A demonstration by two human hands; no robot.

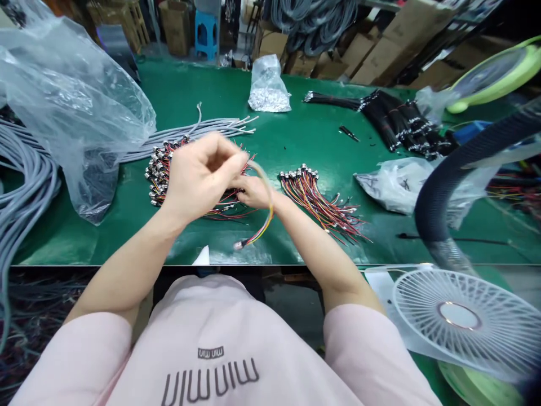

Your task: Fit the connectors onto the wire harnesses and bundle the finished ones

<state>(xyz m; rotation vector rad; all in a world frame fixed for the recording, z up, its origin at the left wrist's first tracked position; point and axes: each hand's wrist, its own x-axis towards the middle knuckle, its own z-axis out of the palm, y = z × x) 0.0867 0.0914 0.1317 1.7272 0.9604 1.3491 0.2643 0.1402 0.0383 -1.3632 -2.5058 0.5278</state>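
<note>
A heap of wired connectors (158,173) was partly hidden by the left hand (200,177); at the heap's right edge was seen the right hand (256,192), its grip unclear. Right of the heap, a multicoloured connector lead (271,210) was pinched, curving, in the left hand's fingertips.

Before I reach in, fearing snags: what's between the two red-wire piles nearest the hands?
In the head view, the right hand and a curved cable show between them.

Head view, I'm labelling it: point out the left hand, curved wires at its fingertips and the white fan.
Left hand (196,176), head view, its middle.
Curved wires (271,211), head view, outer bend.
White fan (459,315), head view, central hub.
</note>
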